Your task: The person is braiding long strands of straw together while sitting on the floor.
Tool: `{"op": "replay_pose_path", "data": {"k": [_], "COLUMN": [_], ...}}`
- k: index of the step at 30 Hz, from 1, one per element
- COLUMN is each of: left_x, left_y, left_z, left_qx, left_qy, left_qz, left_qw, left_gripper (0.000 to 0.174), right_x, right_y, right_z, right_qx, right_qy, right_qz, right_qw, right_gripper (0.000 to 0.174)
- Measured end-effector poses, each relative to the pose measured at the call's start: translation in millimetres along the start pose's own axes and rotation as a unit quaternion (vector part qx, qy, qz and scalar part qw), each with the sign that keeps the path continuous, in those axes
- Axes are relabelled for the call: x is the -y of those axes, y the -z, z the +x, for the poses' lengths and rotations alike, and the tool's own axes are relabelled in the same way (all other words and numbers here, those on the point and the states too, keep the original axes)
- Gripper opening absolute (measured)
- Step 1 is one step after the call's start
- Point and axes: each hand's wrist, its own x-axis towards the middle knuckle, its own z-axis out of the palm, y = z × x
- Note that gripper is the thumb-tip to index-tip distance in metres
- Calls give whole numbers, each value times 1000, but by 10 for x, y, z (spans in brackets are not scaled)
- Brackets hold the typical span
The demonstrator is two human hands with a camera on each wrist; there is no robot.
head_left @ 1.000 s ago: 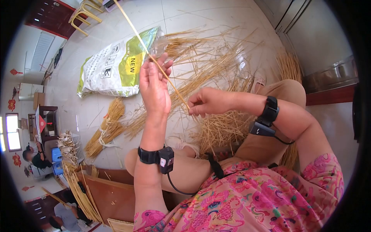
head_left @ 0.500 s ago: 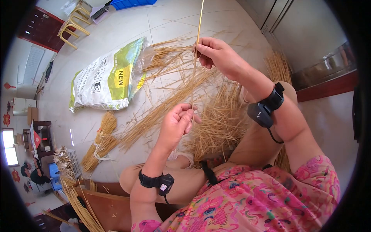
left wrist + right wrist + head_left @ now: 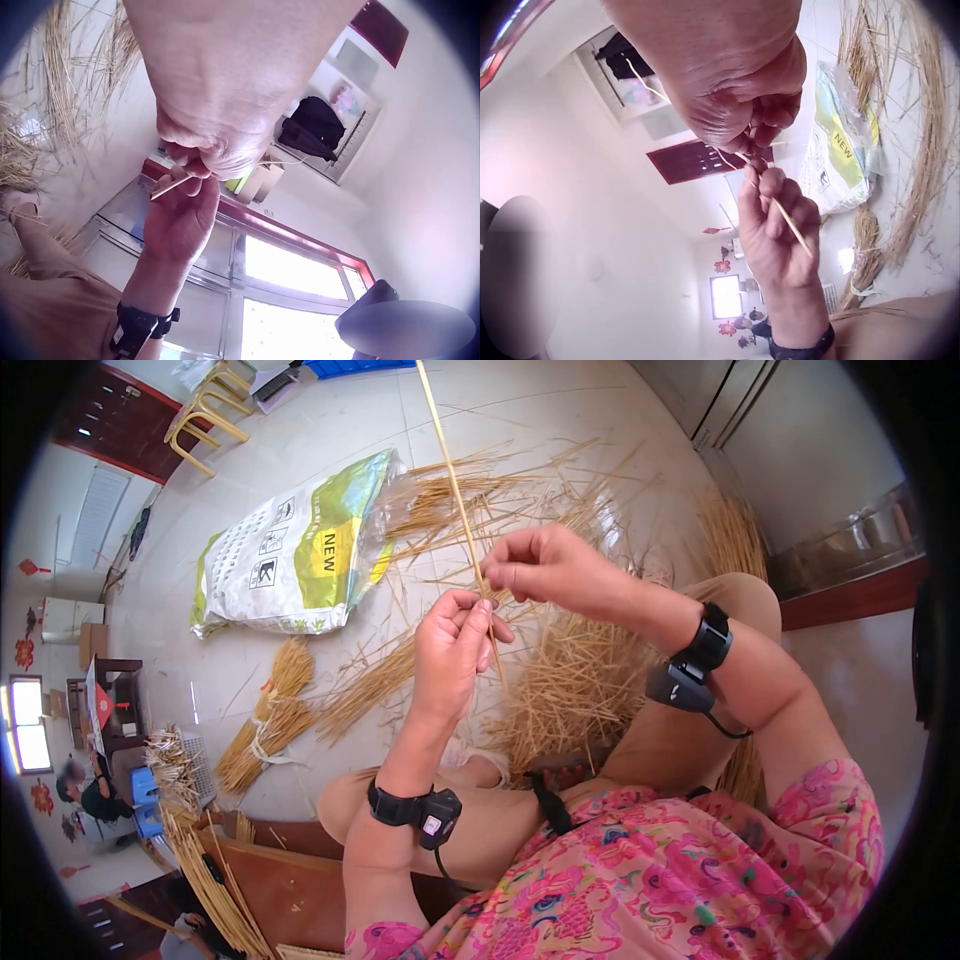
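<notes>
A long pale straw stalk (image 3: 450,470) slants across the head view and crosses between the two hands. My left hand (image 3: 450,660) pinches it between thumb and fingers near its lower part, and a short end (image 3: 793,227) sticks out over the palm in the right wrist view. Just above, my right hand (image 3: 560,567) has thumb and curled fingers pinched on the stalk, fingertips close to those of the left. From the left wrist view, the right hand (image 3: 180,225) shows palm side, partly hidden behind the left hand (image 3: 217,97).
A heap of cut straw (image 3: 570,690) lies by the legs, with loose stalks scattered beyond. A white-green bag (image 3: 300,550) and a tied straw bundle (image 3: 270,715) lie to the left. Long stalks (image 3: 210,880) lean by a brown board (image 3: 300,880). Another person (image 3: 98,798) is far left.
The right hand went up along the stalk, then came back down beside the left hand. The left hand, loosely spread at first, now pinches the stalk. The stalk's upper end swung right, then back left.
</notes>
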Motion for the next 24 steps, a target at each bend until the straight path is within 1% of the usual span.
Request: {"op": "replay_pose_path", "data": {"k": [3, 4, 7, 10, 16, 19, 21, 24], "left_x": [-23, -20, 6, 53, 93, 85, 77, 44], "left_y": [13, 15, 20, 38, 37, 19, 19, 11], "left_z": [6, 9, 11, 18, 12, 8, 4, 1], "left_qx": [-1, 1, 5, 5, -3, -8, -7, 9], "left_qy": [-2, -3, -8, -22, -33, -35, -33, -25], "left_qz": [-16, -16, -7, 20, 80, 97, 98, 61], "left_qw": [1000, 1000, 1000, 1000, 996, 995, 995, 998], "left_gripper": [9, 9, 9, 9, 10, 11, 11, 11], "right_x": [-134, -116, -160, -69, -52, -73, -127, -231], "right_y": [-109, -128, -140, -173, -222, -261, -254, -220], "right_z": [-15, -23, 2, -28, -39, -58, -44, 1], "right_qx": [2, -12, -27, -45, -76, -108, -101, -78], "right_qy": [24, 25, 47, 50, 42, 44, 44, 51], "right_qz": [57, 74, 44, -35, -104, -126, -65, 31], "right_qw": [998, 997, 998, 997, 991, 985, 992, 995], "right_gripper": [12, 11, 8, 7, 8, 9, 8, 6]}}
